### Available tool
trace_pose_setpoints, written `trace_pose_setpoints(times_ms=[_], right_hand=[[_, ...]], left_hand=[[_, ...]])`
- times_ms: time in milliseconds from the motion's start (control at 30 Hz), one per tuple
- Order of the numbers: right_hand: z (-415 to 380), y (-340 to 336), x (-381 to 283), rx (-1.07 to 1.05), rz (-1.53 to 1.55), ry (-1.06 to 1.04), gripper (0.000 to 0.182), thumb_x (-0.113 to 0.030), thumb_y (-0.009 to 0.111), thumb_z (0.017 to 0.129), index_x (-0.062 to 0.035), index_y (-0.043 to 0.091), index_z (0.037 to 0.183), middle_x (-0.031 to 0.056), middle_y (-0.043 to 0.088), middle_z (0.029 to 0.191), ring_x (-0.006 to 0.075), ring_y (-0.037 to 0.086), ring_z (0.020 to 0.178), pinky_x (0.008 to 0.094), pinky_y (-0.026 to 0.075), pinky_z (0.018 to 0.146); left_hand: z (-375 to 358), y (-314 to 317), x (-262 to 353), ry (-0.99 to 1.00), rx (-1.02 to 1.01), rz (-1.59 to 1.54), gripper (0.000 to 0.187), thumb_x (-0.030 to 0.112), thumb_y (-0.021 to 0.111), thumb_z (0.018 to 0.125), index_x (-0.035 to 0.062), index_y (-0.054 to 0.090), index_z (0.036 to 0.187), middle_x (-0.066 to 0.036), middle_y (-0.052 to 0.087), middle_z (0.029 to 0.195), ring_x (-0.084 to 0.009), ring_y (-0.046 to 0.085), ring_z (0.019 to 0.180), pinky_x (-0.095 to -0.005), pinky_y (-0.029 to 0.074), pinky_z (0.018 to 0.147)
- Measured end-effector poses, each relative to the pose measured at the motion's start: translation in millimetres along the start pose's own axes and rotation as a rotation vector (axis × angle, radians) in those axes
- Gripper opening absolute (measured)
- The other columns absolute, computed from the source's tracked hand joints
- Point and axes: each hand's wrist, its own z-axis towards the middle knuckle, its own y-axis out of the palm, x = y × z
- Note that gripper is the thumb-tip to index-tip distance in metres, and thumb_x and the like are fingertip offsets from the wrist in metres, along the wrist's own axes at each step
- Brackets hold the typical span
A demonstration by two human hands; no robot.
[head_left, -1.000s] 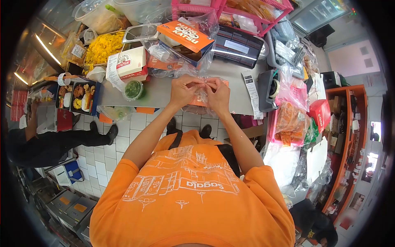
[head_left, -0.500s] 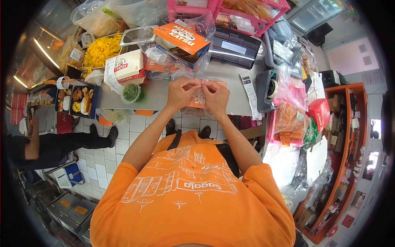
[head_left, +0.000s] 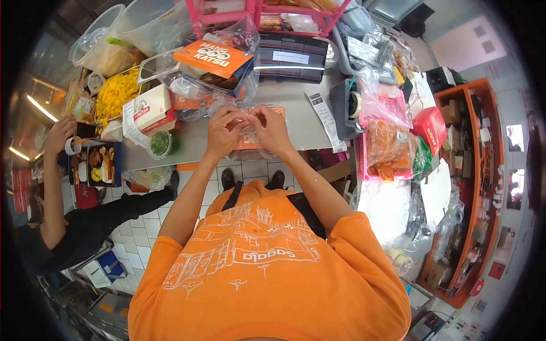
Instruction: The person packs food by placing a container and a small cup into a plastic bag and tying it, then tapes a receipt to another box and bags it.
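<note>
My left hand (head_left: 223, 129) and my right hand (head_left: 271, 132) meet over the near edge of the counter, fingertips pinched together. Between them is the gathered top of a clear plastic bag (head_left: 259, 154). Inside this bag lies an orange box (head_left: 248, 143) with white lettering, partly covered by my hands. Just beyond stands an open orange and dark-blue food box (head_left: 213, 58) in another clear bag. Left of my hands are a tub of green sauce (head_left: 161, 144) and a white and red box (head_left: 145, 109) with a receipt against it.
A tablet (head_left: 291, 58) lies at the back, with a long receipt (head_left: 326, 122) to the right. Pink baskets (head_left: 364, 153) and a grey tape dispenser (head_left: 344, 108) are at the right. Yellow food (head_left: 116, 96) fills a container at left, near a co-worker's hand (head_left: 58, 135).
My hands stay together at the bag top, the fingers slightly shifted. My view has turned a little, so the counter appears further left. The co-worker's arm has risen towards the counter.
</note>
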Motion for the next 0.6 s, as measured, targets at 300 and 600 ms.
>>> trace_pose_setpoints(times_ms=[300,600], right_hand=[[-39.5,-225.8,110.7,0.868,-0.562,0.230,0.039,-0.039,0.057,0.096,0.0004,0.061,0.097,0.0182,0.064,0.085,0.0342,0.062,0.079,0.0430,0.048,0.075],[-36.9,-227.1,156.3,0.617,-0.906,0.337,0.046,-0.047,0.069,0.085,-0.0014,0.074,0.087,0.0172,0.069,0.081,0.0280,0.066,0.079,0.0409,0.050,0.073]], left_hand=[[38.5,67.7,77.7,0.279,0.001,0.469,0.012,0.013,0.073,0.080,0.0047,0.068,0.088,-0.011,0.057,0.103,-0.0307,0.055,0.100,-0.0427,0.043,0.085],[95.6,291.7,-25.6,-0.437,-0.069,0.923,0.041,0.033,0.070,0.086,0.0044,0.065,0.114,-0.012,0.059,0.117,-0.0366,0.052,0.111,-0.0533,0.041,0.091]])
